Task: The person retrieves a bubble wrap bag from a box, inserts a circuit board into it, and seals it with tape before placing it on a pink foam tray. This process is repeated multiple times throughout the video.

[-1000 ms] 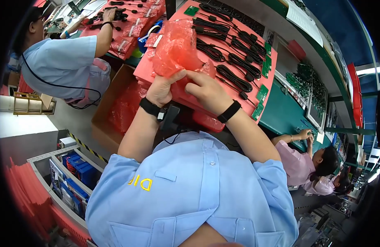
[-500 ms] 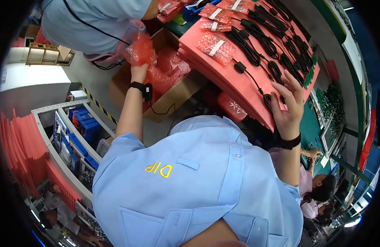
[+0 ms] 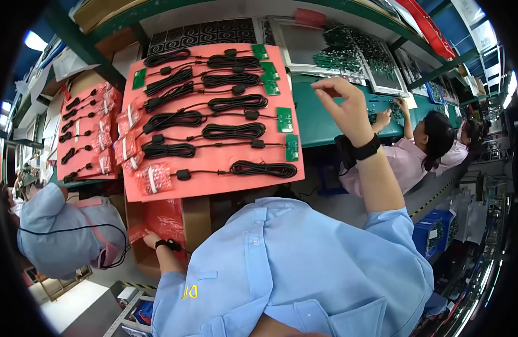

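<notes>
Down at the left, my left hand (image 3: 151, 239) reaches into a cardboard box (image 3: 196, 222), its fingers closed on a red bubble-wrap bag (image 3: 137, 232). My right hand (image 3: 348, 109) is raised beside the bench's green mat (image 3: 315, 132), holding nothing, with thumb and forefinger curved apart. In front of me is a pink foam sheet (image 3: 211, 186) bearing coiled black cables (image 3: 234, 131). Several cables end in small green circuit boards (image 3: 284, 119) along the right edge. Red bubble-wrap bags with white labels (image 3: 153, 178) lie along the sheet's left edge.
Another pink sheet (image 3: 73, 165) with cables and red bags lies left. A co-worker in blue (image 3: 73, 236) stands close by the box. On the right, a person in pink (image 3: 391, 163) works at the bench. Trays of green boards (image 3: 348, 50) stand behind the mat.
My view has swung right and up, bringing the whole foam sheet into sight. My left hand has lowered the red bag into the box. My right hand has moved off the cables.
</notes>
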